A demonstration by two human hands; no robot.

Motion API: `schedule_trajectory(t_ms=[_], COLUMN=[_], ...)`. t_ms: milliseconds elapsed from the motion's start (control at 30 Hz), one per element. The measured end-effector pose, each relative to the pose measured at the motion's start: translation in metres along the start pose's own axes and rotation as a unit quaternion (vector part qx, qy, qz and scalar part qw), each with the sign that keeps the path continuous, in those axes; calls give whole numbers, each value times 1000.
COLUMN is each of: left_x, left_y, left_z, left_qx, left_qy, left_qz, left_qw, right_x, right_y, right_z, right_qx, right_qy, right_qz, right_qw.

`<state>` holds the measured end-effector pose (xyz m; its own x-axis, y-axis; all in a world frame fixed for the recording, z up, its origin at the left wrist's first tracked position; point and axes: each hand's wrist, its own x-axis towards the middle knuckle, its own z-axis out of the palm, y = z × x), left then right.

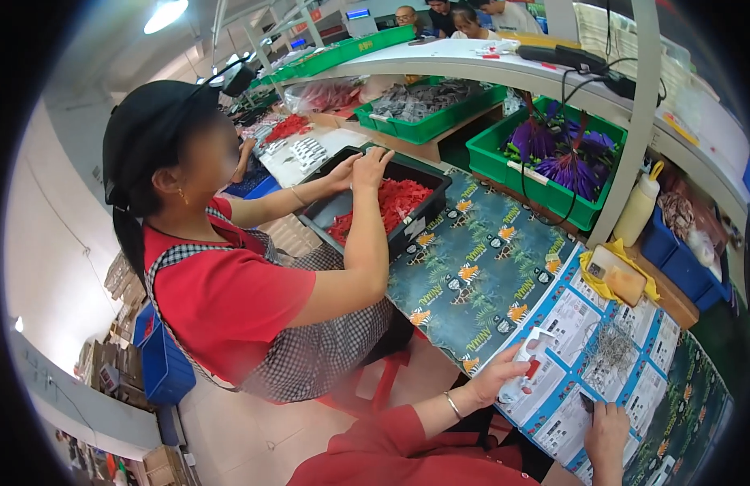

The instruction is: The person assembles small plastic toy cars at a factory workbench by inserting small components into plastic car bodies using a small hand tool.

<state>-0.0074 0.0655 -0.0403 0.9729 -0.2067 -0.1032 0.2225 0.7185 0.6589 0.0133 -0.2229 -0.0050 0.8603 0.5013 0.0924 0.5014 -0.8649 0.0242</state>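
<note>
My left hand (501,377) is closed round a small white piece (538,342) with a red part by the thumb; its exact kind is unclear. Beneath it lies a printed sheet (571,314) in blue and white panels, spread over the table. My right hand (606,436) is closed low over the same sheet, with a small dark thing (586,402) at its fingertips, too small to name. Just beyond that hand sits a tangled heap of thin silvery metal wire pieces (610,354).
A phone (615,275) rests on a yellow cloth, near a pale squeeze bottle (638,204). Green bins (545,170) and a shelf post (634,130) stand beyond the patterned table cover (464,267). Left, a co-worker in red (229,300) reaches into a black crate (423,215) of red pieces.
</note>
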Motion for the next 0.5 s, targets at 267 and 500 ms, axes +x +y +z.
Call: schedule_trajectory(t_ms=[267, 500], left_x=[17, 13], left_y=[-32, -22], left_z=[21, 12], left_qx=[-44, -16], left_qy=[7, -3], left_qz=[-64, -42], left_qw=[997, 999], right_x=[-22, -17], right_y=[-7, -5], right_z=[-5, -2], right_qx=[100, 102], right_qy=[62, 79], right_qz=[46, 31], right_qw=[992, 991])
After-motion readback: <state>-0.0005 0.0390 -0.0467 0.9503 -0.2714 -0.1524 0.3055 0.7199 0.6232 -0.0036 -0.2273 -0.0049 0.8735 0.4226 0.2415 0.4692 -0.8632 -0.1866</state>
